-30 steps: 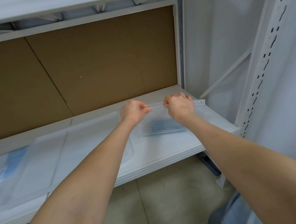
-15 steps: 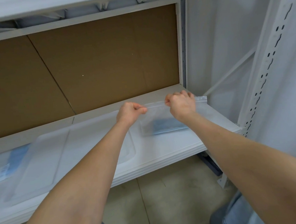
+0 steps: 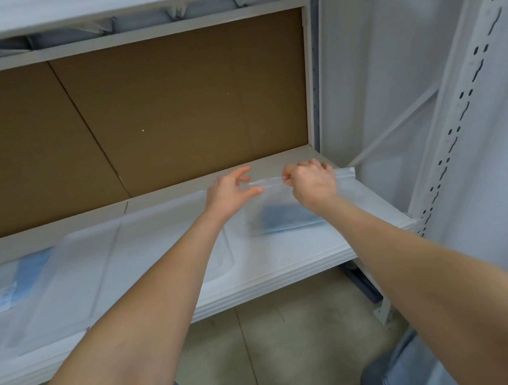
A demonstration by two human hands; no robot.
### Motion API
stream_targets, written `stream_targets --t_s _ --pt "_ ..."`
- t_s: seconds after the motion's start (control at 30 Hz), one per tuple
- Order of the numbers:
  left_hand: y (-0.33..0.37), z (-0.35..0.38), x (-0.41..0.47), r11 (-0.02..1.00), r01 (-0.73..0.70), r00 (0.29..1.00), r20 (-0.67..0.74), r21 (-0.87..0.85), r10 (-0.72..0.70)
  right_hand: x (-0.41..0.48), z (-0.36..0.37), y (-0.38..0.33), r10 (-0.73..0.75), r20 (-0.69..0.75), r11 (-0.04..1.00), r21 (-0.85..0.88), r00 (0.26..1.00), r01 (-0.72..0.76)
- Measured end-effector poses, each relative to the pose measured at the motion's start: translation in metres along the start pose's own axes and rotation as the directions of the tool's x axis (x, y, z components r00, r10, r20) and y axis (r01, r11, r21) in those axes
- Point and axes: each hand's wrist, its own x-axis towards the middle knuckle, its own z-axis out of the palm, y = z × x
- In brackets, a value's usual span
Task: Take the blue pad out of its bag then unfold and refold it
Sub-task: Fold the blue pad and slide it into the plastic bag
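Observation:
A translucent zip bag [image 3: 277, 201] is held up at the right end of the white shelf [image 3: 297, 267], its lower edge down on the shelf. The folded blue pad [image 3: 287, 218] shows through the bag's lower part. My right hand [image 3: 314, 186] pinches the bag's top zip strip near the middle. My left hand [image 3: 230, 192] is beside the strip's left end with fingers spread; its thumb and forefinger are apart on either side of the strip. I cannot tell whether they touch it.
Larger translucent bags [image 3: 101, 263] lie flat along the shelf to the left, one at the far left with a blue pad [image 3: 29, 268] inside. A brown cardboard panel [image 3: 165, 108] backs the shelf. A white perforated upright [image 3: 453, 136] stands at the right.
My left hand slid a little left along the zip strip, then opened from a pinch to spread fingers. My right hand kept its pinch on the strip.

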Motion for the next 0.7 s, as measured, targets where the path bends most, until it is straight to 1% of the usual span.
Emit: stream_targets --t_s 0.07,0.1,0.17,0.2,0.27,0.3,0.33,0.37,0.43,0.47,0.53,0.6,0.67,0.7 --pt "0.017 0.004 -0.002 0.977 -0.062 0.998 0.007 0.205 0.062 0.001 0.002 -0.006 -0.044 0.002 0.999 0.018 0.999 0.044" --pt "0.024 0.006 -0.002 0.963 -0.065 0.998 0.008 0.261 0.065 0.001 0.002 -0.008 -0.057 -0.004 0.998 0.028 0.998 0.057" --pt "0.028 0.009 -0.002 0.963 -0.012 0.999 -0.027 0.271 0.020 0.000 0.001 -0.007 -0.038 -0.016 0.999 0.032 0.999 0.039" --pt "0.025 0.009 0.000 0.965 0.028 0.999 -0.044 0.261 -0.017 0.000 -0.001 -0.003 0.000 -0.017 1.000 0.026 1.000 0.001" --pt "0.015 0.007 0.002 0.959 0.086 0.996 -0.060 0.269 -0.072 -0.002 -0.005 0.012 0.119 -0.027 0.992 0.056 0.993 -0.117" --pt "0.011 0.006 0.004 0.956 0.109 0.993 -0.067 0.273 -0.094 -0.002 -0.006 0.020 0.193 -0.038 0.976 0.111 0.980 -0.188" --pt "0.008 0.005 0.005 0.954 0.125 0.991 -0.076 0.272 -0.108 -0.002 -0.007 0.027 0.274 -0.035 0.942 0.213 0.961 -0.261" --pt "0.007 0.005 0.006 0.953 0.131 0.990 -0.081 0.273 -0.113 -0.003 -0.007 0.031 0.353 -0.004 0.872 0.363 0.936 -0.328" --pt "0.007 0.007 0.007 0.951 0.140 0.989 -0.086 0.277 -0.121 -0.002 -0.005 0.035 0.454 0.109 0.636 0.656 0.884 -0.407" --pt "0.008 0.008 0.007 0.950 0.147 0.988 -0.089 0.276 -0.127 -0.002 -0.004 0.036 0.478 0.150 0.536 0.731 0.866 -0.423" --pt "0.011 0.010 0.008 0.945 0.164 0.985 -0.100 0.282 -0.141 0.000 -0.001 0.037 0.500 0.207 0.419 0.792 0.841 -0.443" --pt "0.012 0.011 0.008 0.938 0.184 0.982 -0.107 0.295 -0.158 0.000 0.002 0.038 0.509 0.258 0.340 0.817 0.821 -0.467" --pt "0.014 0.011 0.007 0.928 0.190 0.980 -0.114 0.320 -0.161 0.002 0.005 0.039 0.505 0.276 0.295 0.835 0.818 -0.464" --pt "0.016 0.012 0.007 0.924 0.182 0.982 -0.115 0.337 -0.151 0.002 0.006 0.040 0.500 0.272 0.296 0.839 0.822 -0.457"
